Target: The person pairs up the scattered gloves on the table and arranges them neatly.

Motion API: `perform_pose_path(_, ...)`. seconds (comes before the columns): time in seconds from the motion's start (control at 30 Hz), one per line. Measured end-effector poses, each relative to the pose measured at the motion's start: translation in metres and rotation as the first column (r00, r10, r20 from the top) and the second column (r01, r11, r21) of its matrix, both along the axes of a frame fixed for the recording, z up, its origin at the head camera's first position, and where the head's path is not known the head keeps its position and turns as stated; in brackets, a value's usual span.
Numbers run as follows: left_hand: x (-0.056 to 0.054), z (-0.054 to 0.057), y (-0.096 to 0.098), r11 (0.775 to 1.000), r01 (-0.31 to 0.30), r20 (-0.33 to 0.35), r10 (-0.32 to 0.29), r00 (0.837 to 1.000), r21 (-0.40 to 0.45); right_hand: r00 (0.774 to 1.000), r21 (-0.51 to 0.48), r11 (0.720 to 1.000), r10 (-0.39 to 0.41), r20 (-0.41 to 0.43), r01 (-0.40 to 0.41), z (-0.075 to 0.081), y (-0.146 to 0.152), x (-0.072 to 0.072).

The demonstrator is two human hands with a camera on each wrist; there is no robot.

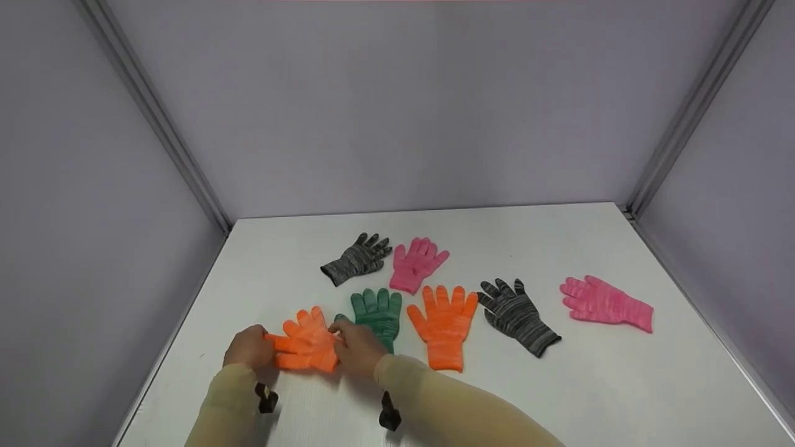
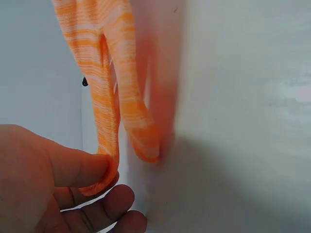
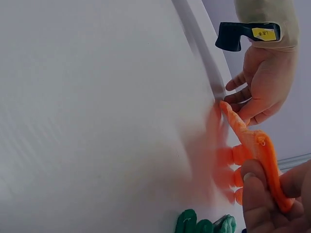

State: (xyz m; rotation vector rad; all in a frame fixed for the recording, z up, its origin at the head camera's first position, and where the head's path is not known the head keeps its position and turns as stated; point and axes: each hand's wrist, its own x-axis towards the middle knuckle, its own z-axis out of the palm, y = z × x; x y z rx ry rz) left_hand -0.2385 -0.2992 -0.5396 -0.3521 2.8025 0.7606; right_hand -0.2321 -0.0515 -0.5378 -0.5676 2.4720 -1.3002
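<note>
An orange knit glove (image 1: 307,344) is stretched between both hands at the table's front left, raised off the surface. My left hand (image 1: 249,347) pinches one of its fingertips between thumb and fingers; the left wrist view shows the striped orange finger (image 2: 104,111) in that grip. With thumb and fingers, my right hand (image 1: 360,349) pinches the glove's other side, seen in the right wrist view as a folded edge (image 3: 272,165). Just behind the right hand lies a green glove (image 1: 379,313), partly covered by it. A second orange glove (image 1: 445,329) lies flat to the right.
Across the white table (image 1: 621,385) lie a grey-black striped glove (image 1: 357,257) and a pink glove (image 1: 416,264) at the back. Another striped glove (image 1: 518,315) and another pink glove (image 1: 608,304) lie to the right. Grey panels (image 1: 428,105) enclose the table's back and sides.
</note>
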Motion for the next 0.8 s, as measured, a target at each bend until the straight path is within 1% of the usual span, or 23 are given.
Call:
perform_pose_path(0.1,0.001,0.001,0.0,1.0,-0.007,-0.012,0.007,1.0,0.009,1.0,0.018,1.0,-0.001,-0.024,0.002,-0.001,0.004,-0.001)
perform_pose_path(0.23,0.002,0.0,0.0,1.0,-0.009,-0.045,0.01,0.999,0.026,0.998,0.034,0.999,-0.01,-0.064,0.012,-0.001,0.009,-0.003)
perform_pose_path(0.33,0.003,-0.001,0.0,0.999,-0.021,-0.056,0.023,0.998,0.035,0.996,0.027,1.0,-0.006,-0.087,0.008,-0.001,0.012,-0.004)
perform_pose_path(0.5,0.005,-0.003,0.0,0.999,-0.023,-0.082,0.027,0.996,0.048,0.994,-0.023,1.0,0.012,-0.108,-0.015,0.0,0.015,-0.003)
perform_pose_path(0.63,0.007,-0.003,0.003,0.997,-0.023,-0.119,0.032,0.992,0.072,0.996,-0.094,0.995,0.029,-0.086,-0.037,0.003,0.019,-0.003)
perform_pose_path(0.8,0.008,-0.002,0.009,0.992,-0.019,-0.153,0.038,0.988,0.122,1.0,-0.191,0.981,0.022,0.002,-0.022,0.009,0.026,-0.004)
